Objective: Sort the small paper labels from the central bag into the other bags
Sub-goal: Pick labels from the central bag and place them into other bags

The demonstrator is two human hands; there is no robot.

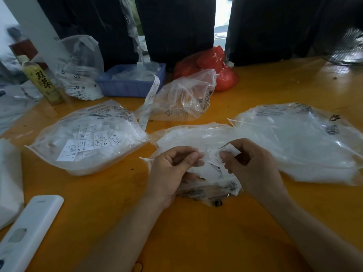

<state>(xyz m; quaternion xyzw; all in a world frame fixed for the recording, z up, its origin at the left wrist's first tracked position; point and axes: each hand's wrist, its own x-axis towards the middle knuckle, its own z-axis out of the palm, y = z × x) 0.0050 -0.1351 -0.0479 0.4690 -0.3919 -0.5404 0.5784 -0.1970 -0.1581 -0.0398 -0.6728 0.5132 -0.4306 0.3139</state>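
Desk, orange. Right bag, left bag, central bag between. Right hand pinched XS label above central bag; left hand curled, contents unclear. Step: reading size. Next: matching bag.

Both forearms are bare from the frame's lower edge to the wrists, with no sleeve on either. The left hand and right hand are bare too. The fingers have short nails.
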